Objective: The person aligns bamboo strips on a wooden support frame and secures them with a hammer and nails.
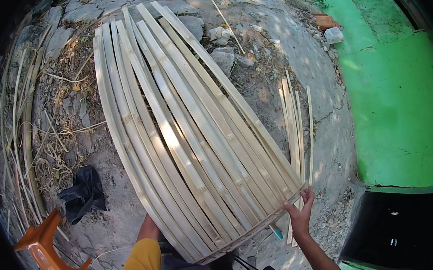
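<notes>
A large panel of pale bamboo slats (195,148) lies lengthwise before me, its far ends fanned out. The slats meet close together along a bound near edge. At the near right corner my right hand (301,212) grips that edge, with fingers curled over it. My left hand (148,228) reaches beneath the panel's near left side; its fingers are hidden under the slats. Just below the near edge, a small teal piece (276,233) sticks out, its kind unclear.
Loose bamboo strips (297,125) lie right of the panel. Long poles (28,137) and tangled shavings (56,159) are at left, near a black plastic bag (85,195) and an orange plastic stool (48,246). Stones (223,57) sit beyond the panel; a green wall (404,113) stands right.
</notes>
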A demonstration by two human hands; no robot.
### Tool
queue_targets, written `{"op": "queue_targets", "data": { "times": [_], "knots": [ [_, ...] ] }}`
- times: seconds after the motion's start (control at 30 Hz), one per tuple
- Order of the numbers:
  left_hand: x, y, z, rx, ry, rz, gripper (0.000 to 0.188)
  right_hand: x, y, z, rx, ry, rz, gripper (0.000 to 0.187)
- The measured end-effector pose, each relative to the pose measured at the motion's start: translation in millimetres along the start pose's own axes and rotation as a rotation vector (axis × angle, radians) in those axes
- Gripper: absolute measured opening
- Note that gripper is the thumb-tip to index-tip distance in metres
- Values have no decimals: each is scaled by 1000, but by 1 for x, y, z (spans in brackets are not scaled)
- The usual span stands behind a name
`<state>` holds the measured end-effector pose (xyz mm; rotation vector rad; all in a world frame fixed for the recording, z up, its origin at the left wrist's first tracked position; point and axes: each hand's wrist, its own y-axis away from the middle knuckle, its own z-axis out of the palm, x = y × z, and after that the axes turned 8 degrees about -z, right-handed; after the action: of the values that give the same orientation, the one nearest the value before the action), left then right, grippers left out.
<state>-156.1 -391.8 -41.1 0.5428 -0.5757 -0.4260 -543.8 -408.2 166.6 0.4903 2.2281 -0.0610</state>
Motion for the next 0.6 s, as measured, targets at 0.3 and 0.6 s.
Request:
{"op": "queue_targets", "data": {
  "times": [0.3, 0.6],
  "knots": [
    [-17, -7, -1, 20, 14, -54, 62, 74, -75, -45, 284, -49, 244, 90],
    [-16, -1, -6, 42, 3, -68, 61, -53, -200, 65, -513, 61, -29, 55]
  ]
}}
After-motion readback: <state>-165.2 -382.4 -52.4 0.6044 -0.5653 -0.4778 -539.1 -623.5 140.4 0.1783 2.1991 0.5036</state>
